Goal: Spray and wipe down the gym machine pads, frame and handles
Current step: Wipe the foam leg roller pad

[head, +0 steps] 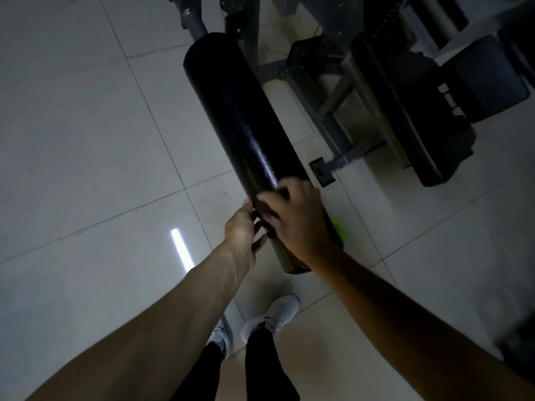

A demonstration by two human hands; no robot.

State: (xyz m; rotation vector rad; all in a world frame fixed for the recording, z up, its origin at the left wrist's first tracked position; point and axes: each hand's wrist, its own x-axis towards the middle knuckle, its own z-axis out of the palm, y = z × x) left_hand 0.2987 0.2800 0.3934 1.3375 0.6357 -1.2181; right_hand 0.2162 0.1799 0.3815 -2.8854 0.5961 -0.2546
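Wiping the pad looks like the step in hand, judged from where both hands sit on the machine. The black roller pad (243, 111) runs from the upper middle down toward the person, ending just above a bare metal bar end (289, 263). The right hand (295, 218) is curled over the top of the pad's near end, gripping it. The left hand (243, 227) closes in from the left side, fingers curled under the same end. Something dark sits between the two hands; whether it is a cloth or just pad cover, I cannot tell.

The next move probably calls for sliding the grip up the roller's length, then turning to the grey frame (341, 140) and the seat pad (405, 111) on the right.

No spray bottle shows plainly. A bright green thing (338, 228) peeks out behind the right hand, low near the tiled floor (86, 140); it may be a bottle or a cloth, and any contents are hidden.
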